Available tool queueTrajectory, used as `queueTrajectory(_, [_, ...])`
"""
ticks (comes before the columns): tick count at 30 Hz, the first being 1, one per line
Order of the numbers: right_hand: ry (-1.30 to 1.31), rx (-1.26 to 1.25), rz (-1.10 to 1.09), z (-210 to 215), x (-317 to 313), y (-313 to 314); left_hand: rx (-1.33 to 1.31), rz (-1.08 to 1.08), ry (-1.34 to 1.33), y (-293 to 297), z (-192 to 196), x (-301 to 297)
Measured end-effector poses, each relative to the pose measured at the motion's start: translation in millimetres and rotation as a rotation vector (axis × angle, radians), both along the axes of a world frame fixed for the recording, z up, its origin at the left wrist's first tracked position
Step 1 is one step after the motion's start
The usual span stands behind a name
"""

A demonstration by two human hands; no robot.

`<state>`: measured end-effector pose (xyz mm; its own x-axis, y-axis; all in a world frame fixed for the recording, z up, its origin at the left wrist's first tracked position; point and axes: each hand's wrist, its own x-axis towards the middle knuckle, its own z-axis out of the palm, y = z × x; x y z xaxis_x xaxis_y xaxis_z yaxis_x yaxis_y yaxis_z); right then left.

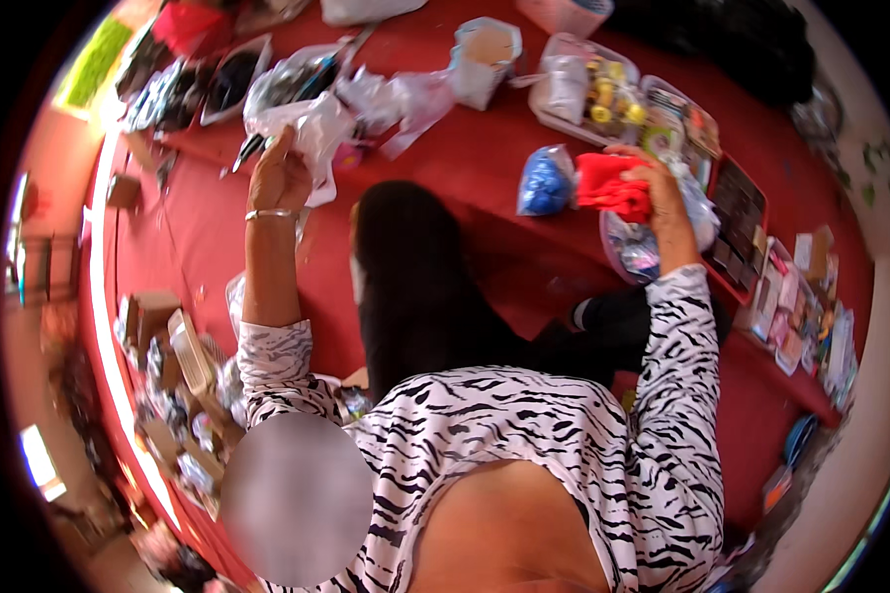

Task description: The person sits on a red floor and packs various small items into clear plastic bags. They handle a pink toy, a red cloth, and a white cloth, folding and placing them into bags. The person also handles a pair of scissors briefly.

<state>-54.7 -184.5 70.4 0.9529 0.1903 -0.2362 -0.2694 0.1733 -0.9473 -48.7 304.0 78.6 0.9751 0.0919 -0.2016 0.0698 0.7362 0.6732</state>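
Head view shows sorting under way, by my judgement far from done: the left hand (279, 178), upper left of centre, has its fingers closed on a crumpled white plastic bag (311, 124), while the right hand (663, 203), at right, grips a red cloth bundle (613, 186) beside a blue bag (546, 181). Clear containers (603, 94), a white tub (485, 59) and loose packets (796, 306) crowd the red floor covering (465, 158); a black-clad leg (415, 287) lies across the centre, between the hands.
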Motion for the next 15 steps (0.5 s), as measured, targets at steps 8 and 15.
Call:
queueTrajectory(8, [0.135, -0.107, 0.218, -22.1, -12.3, 29.6, 0.278, -0.407, 0.032, -244.6, -36.9, 67.1])
queueTrajectory(15, [0.160, 0.130, -0.012, -38.1, 3.9, -0.3, 0.523, -0.574, -0.102, -308.4, -49.2, 76.2])
